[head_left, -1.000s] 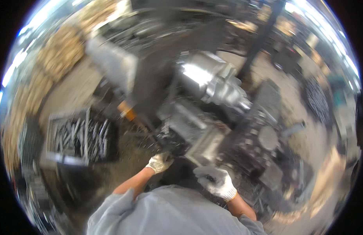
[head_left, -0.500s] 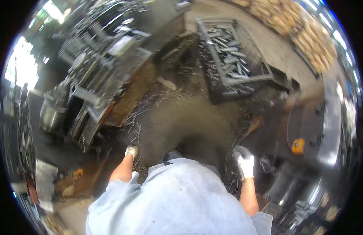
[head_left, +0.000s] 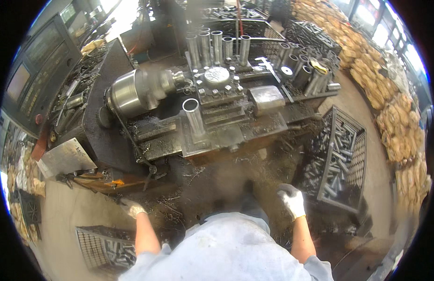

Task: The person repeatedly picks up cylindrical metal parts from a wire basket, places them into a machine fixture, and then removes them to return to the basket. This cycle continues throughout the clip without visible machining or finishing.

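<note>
My left hand (head_left: 132, 208), in a white glove with darkened fingers, hangs at the lower left below the lathe's front edge. Its fingers are loosely stretched, and nothing shows in them. At the lower right, near a crate of metal pieces, is my right hand (head_left: 291, 201), gloved alike. Its dark-tipped fingers are slightly bent and hold nothing I can see. Ahead stands a lathe with a shiny chuck (head_left: 132, 93) and a bolted tool post (head_left: 217, 76). One steel tube (head_left: 193, 117) stands upright on the lathe's near ledge. A caliper (head_left: 268, 68) lies farther back beside more tubes.
Several steel tubes (head_left: 217, 47) stand behind the tool post, with more at the right (head_left: 301, 75). A mesh crate (head_left: 357, 164) of metal pieces is at the right; another crate (head_left: 90, 248) is at lower left. Metal shavings (head_left: 170, 206) litter the floor. Stacked sacks (head_left: 395, 122) line the right side.
My view has swung toward the lathe, which now lies straight ahead instead of at the left. The crate has shifted to the right side of view. Both hands still hang low and apart.
</note>
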The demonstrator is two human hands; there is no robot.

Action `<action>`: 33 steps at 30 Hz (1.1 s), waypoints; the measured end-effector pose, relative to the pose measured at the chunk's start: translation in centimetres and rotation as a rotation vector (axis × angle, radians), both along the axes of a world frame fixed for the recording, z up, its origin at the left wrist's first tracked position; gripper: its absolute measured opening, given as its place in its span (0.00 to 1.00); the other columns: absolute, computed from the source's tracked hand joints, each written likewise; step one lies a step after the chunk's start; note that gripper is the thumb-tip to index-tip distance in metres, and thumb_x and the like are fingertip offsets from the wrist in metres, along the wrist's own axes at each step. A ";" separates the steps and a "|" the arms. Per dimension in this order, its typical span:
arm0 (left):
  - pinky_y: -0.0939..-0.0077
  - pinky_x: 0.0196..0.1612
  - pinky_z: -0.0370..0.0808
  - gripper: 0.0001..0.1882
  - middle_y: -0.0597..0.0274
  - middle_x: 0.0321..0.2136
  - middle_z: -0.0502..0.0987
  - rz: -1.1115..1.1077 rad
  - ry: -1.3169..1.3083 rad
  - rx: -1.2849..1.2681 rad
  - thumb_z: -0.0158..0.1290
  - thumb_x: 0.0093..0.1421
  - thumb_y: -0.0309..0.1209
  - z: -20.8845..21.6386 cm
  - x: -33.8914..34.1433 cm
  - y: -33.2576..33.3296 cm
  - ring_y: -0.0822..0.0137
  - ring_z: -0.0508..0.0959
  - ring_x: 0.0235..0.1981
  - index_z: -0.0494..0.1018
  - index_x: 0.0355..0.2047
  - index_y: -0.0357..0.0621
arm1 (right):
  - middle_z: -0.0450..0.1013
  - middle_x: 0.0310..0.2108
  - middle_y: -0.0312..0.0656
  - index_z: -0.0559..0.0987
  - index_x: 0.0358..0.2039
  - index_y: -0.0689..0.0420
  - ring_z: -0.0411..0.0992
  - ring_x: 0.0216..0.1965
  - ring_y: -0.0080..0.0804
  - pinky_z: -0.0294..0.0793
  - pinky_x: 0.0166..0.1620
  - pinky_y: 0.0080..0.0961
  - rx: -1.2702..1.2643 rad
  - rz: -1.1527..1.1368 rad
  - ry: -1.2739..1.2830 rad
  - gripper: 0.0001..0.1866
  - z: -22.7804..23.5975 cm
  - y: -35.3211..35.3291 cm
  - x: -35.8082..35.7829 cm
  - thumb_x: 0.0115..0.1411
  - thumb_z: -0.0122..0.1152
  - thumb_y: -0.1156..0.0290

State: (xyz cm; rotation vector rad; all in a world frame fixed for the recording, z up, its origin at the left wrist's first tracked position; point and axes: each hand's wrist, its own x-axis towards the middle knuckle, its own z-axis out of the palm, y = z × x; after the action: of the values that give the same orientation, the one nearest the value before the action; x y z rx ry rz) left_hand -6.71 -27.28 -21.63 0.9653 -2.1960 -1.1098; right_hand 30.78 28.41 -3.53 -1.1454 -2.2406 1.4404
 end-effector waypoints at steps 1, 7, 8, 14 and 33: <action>0.51 0.68 0.71 0.36 0.30 0.66 0.72 0.011 0.080 0.024 0.46 0.77 0.52 1.3 -0.9 -0.6 0.37 0.74 0.65 0.66 0.70 0.32 | 0.86 0.44 0.46 0.86 0.49 0.64 0.84 0.45 0.29 0.81 0.52 0.26 -0.018 0.019 -0.002 0.16 0.7 1.2 -1.4 0.62 0.66 0.72; 0.56 0.68 0.71 0.31 0.31 0.65 0.73 -0.224 0.019 -0.402 0.43 0.79 0.45 2.3 -3.7 -3.7 0.39 0.75 0.64 0.66 0.70 0.31 | 0.86 0.45 0.45 0.86 0.52 0.63 0.84 0.47 0.28 0.81 0.54 0.26 -0.015 0.302 0.142 0.17 6.0 8.7 -11.7 0.64 0.66 0.73; 0.57 0.67 0.71 0.31 0.32 0.64 0.74 -0.235 -0.025 -0.548 0.43 0.79 0.45 1.8 -3.7 -4.0 0.40 0.75 0.64 0.66 0.70 0.32 | 0.86 0.46 0.45 0.86 0.53 0.62 0.84 0.48 0.28 0.81 0.54 0.26 0.033 0.337 0.106 0.17 7.1 10.0 -13.6 0.64 0.66 0.74; 0.56 0.35 0.75 0.16 0.71 0.22 0.69 -0.085 0.082 0.807 0.51 0.74 0.51 3.5 -5.1 -6.4 0.70 0.70 0.23 0.74 0.37 0.56 | 0.87 0.43 0.46 0.87 0.51 0.60 0.85 0.45 0.32 0.83 0.51 0.28 0.188 0.607 0.251 0.17 13.5 16.3 -24.6 0.61 0.70 0.75; 0.48 0.56 0.78 0.24 0.37 0.51 0.83 -0.696 -0.987 -0.248 0.52 0.69 0.46 -11.7 22.6 11.8 0.38 0.82 0.53 0.84 0.50 0.40 | 0.83 0.31 0.39 0.91 0.44 0.54 0.76 0.28 0.25 0.75 0.30 0.32 0.007 1.773 -0.204 0.18 8.5 9.8 -68.1 0.55 0.80 0.62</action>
State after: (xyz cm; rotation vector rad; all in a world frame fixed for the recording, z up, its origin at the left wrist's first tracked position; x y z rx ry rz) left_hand 15.90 -15.44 -33.36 0.7067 -3.5560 -0.5900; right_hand -37.34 38.20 4.96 1.2782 -3.3542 1.5396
